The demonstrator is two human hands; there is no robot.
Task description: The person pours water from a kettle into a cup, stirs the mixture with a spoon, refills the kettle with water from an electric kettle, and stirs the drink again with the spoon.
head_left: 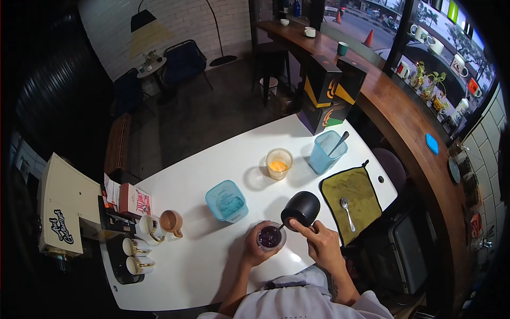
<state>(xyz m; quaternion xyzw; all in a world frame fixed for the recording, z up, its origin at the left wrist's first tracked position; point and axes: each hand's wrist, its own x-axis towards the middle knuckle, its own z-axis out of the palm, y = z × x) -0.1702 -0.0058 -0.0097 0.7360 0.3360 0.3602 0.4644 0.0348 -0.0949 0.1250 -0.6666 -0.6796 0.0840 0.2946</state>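
I saw dark contents (270,238) already in the glass (283,242) that the left hand (255,250) held at the counter's (180,276) near side. The right hand (322,244) gripped a black kettle (303,207), spout (281,227) at the glass; remaining flow: undetermined.

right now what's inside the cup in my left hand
The cup in your left hand holds dark purple contents, and a thin stem shows at its rim. Whatever lies beneath the dark surface is covered.

Jar (283,241): in left grip (255,250)
Pitcher (303,207): right of jar
Cup (277,176): beyond jar, between left tub (235,216) and right tub (318,160)
Teaspoon (345,202): on cloth (350,181), right of pitcher
Mugs (136,246): surface (180,276), left end
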